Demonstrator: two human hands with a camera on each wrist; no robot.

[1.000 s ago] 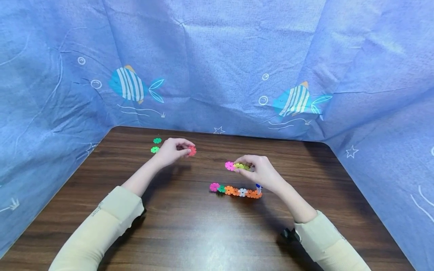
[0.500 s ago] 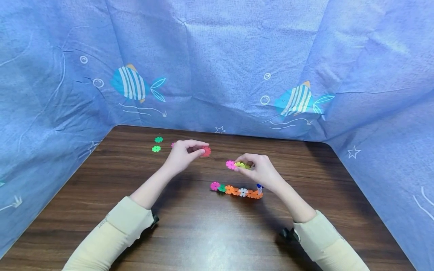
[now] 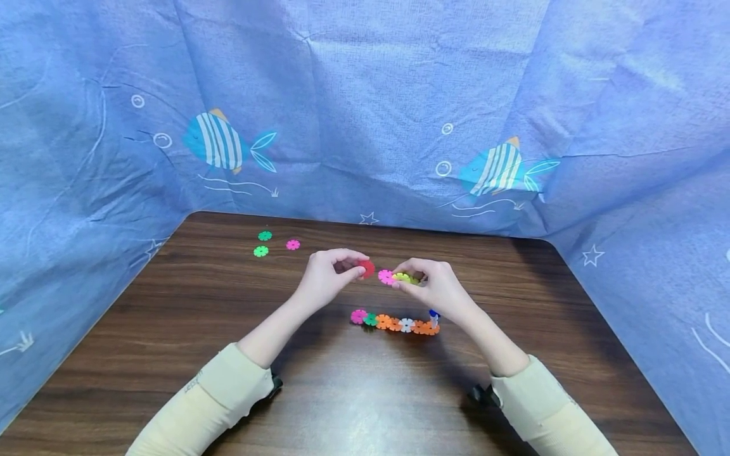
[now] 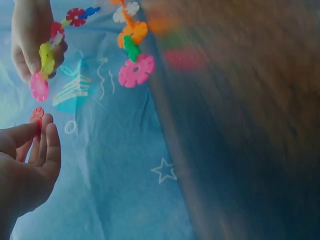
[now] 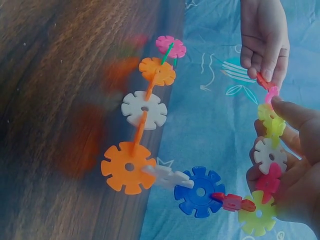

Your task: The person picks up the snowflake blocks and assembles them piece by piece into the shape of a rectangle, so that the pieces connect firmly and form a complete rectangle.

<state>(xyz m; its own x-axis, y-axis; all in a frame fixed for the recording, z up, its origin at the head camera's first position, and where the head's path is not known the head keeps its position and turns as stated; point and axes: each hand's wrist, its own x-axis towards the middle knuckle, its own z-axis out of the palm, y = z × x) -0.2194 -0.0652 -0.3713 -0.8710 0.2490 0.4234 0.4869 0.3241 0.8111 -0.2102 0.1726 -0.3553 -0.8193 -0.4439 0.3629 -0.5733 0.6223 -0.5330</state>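
Note:
My left hand (image 3: 327,278) pinches a red notched plastic disc (image 3: 367,268) between thumb and fingers. A small gap parts this disc from the pink end disc (image 3: 385,277) of a linked chain. My right hand (image 3: 435,288) grips that chain near its end, around a yellow disc (image 5: 270,119). In the right wrist view the chain bends past a white disc (image 5: 270,155), a blue disc (image 5: 200,192) and an orange disc (image 5: 129,167). Its other arm ends in a pink disc (image 4: 136,70) beside a green one (image 4: 132,48). In the head view my right hand hides part of the chain.
Two loose green discs, one darker (image 3: 265,235) and one lighter (image 3: 260,251), lie at the table's back left. A loose pink disc (image 3: 293,244) lies near them. The brown wooden table (image 3: 353,392) meets a blue fish-print cloth (image 3: 365,114) behind it.
My left hand has carried the red disc rightward and slightly nearer, close to the chain's pink end. The loose pink disc has come into view behind it. My right hand stays nearly still.

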